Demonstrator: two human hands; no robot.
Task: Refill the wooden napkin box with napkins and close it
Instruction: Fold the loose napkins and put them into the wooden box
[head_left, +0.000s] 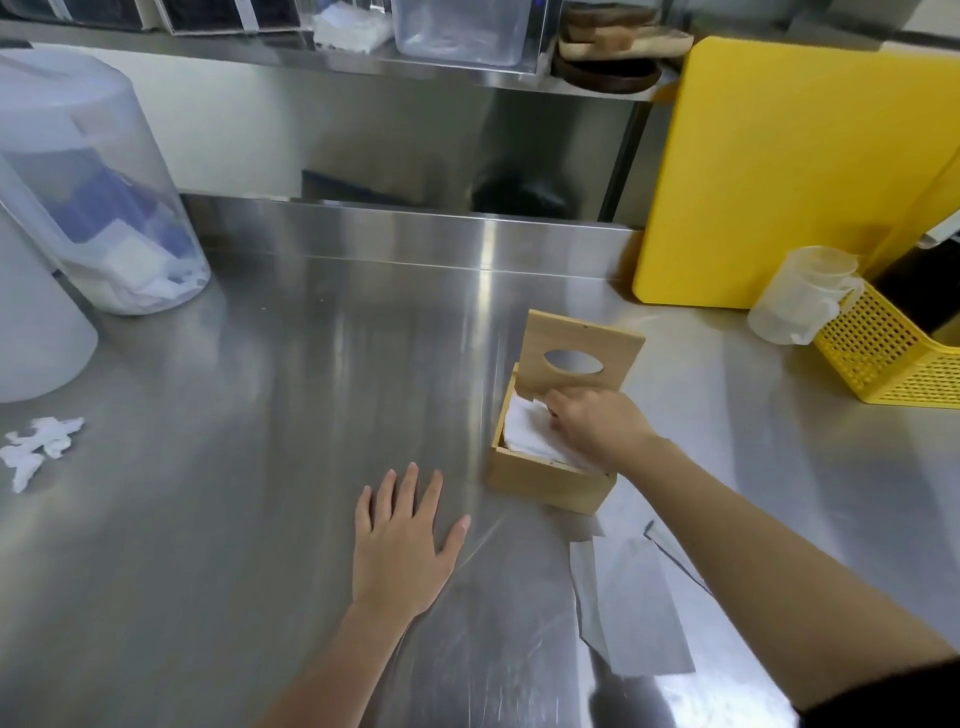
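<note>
A wooden napkin box (545, 480) stands on the steel counter right of centre. Its lid (576, 340), with an oval hole, is tilted up at the back edge. White napkins (524, 434) fill the inside. My right hand (597, 423) reaches into the box, fingers curled on top of the napkins just under the raised lid. My left hand (402, 540) lies flat on the counter left of the box, fingers spread, holding nothing.
A clear plastic wrapper (634, 603) lies near the front right. Crumpled white paper (39, 449) sits at the left edge. Two translucent containers (104, 187) stand back left. A yellow cutting board (800, 171), a plastic jug (802, 293) and a yellow basket (893, 358) stand at the right.
</note>
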